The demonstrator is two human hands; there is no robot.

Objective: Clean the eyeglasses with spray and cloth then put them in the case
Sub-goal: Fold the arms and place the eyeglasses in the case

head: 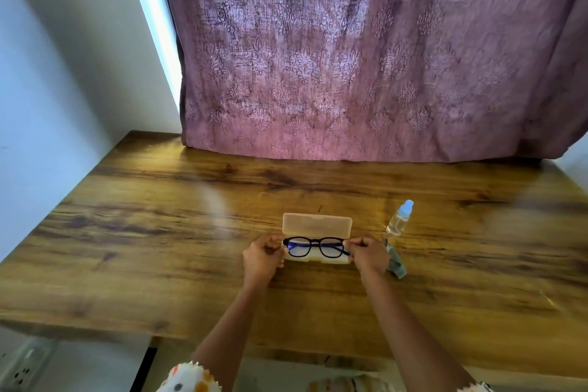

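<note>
Glasses [315, 247] held by both ends right over the open case [317, 234], lid tipped up at the back, likely so they can go in or come out flat without bumping the sides. Left hand [262, 256] and right hand [369, 254] reaching straight out over the bench [159, 232], each grip pinched shut on one end of the frame, wrists low. Spray [399, 218] standing just right of the case, cloth [396, 264] lying crumpled beside the right hand, close enough to grab.
</note>
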